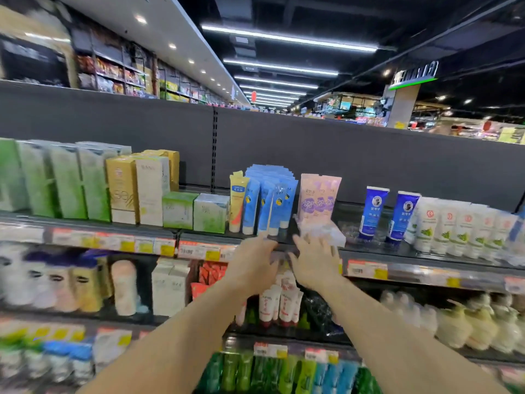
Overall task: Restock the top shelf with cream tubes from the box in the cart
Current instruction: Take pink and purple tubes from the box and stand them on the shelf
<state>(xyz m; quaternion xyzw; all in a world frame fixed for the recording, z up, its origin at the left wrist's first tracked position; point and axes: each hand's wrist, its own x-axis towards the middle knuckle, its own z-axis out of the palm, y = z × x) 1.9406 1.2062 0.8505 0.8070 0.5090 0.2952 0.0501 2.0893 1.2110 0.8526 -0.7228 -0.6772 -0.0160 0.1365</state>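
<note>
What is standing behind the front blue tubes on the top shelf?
Behind the front blue tubes more blue tubes stand in rows; only their flat top ends show. Behind them is the dark back panel. How many rows there are cannot be seen, because the front ones cover them.

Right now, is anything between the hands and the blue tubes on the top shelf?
Nothing visible. The left hand is just below the blue tubes, the right hand beside it under the pink tubes; only the shelf edge lies between.

Shop: stocked shelves (255,245), price tags (366,270).
</note>
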